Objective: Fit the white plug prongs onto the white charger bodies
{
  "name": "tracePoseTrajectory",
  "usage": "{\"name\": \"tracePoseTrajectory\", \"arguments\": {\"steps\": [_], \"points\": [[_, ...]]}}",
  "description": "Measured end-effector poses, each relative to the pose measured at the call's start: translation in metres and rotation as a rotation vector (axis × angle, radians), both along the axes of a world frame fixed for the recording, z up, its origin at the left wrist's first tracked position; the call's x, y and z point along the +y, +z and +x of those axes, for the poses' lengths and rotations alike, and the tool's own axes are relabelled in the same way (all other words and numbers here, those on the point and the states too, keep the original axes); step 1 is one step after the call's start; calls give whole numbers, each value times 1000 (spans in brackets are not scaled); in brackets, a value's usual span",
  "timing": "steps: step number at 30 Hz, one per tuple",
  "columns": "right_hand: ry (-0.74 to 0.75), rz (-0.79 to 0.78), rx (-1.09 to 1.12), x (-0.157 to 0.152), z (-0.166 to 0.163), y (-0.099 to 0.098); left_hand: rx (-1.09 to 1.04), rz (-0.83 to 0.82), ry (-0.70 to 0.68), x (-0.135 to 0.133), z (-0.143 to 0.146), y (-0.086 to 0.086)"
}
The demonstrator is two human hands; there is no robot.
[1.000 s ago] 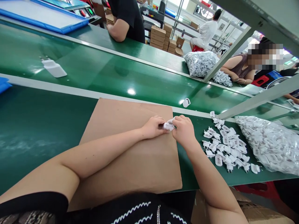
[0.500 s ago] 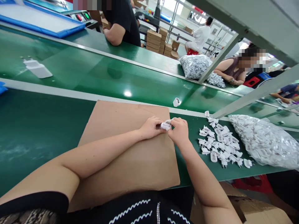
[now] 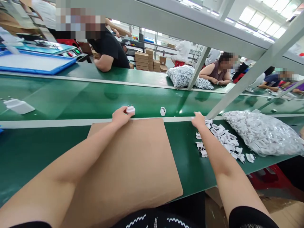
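My left hand is closed on a white charger plug, its two pins pointing up, at the near edge of the green belt. My right hand reaches out over the white strip beside the belt, thumb and fingers a little apart, with nothing visible between them. Just right of that hand, and partly hidden under the forearm, lies a pile of white plug parts. Between my hands, another white charger plug stands on the belt. A brown cardboard sheet lies in front of me.
A large clear bag of white parts sits right of the pile. Far left on the belt lies one more white plug. A slanted metal post rises near my right hand. Co-workers sit across the line.
My hands, together on the white plug over the cardboard, have parted. The left has carried the plug forward and left to the belt; the right has moved forward and right. The view has tilted up.
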State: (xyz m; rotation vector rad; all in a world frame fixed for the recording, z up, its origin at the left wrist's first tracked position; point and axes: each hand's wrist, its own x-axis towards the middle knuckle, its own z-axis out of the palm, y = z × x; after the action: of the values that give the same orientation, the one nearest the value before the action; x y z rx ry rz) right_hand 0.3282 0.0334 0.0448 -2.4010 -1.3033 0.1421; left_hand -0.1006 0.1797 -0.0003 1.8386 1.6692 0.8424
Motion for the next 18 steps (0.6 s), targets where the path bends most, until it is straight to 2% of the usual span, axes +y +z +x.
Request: {"name": "tracePoseTrajectory", "arguments": {"steps": [3,6,9,10,12,14,15,16,18], "points": [[-119,-77,-7,5,32,0,98,-38,138,26,-25,-1],[-153,-114,19,5,49,-3,134,-68,225,28,-31,2],[-122,-71,55,4,51,-4,151,141,426,13,-12,8],[-104,-40,70,4,48,-4,136,242,428,7,0,10],[-59,34,114,6,36,-2,86,360,245,-4,30,13],[-6,103,189,7,14,0,43,320,-17,-13,65,13],[25,133,238,7,1,0,37,256,-106,-16,83,12],[60,153,293,4,-14,-1,41,182,-150,-18,99,11],[149,182,410,-6,-45,-3,69,49,-138,-20,126,10]]}}
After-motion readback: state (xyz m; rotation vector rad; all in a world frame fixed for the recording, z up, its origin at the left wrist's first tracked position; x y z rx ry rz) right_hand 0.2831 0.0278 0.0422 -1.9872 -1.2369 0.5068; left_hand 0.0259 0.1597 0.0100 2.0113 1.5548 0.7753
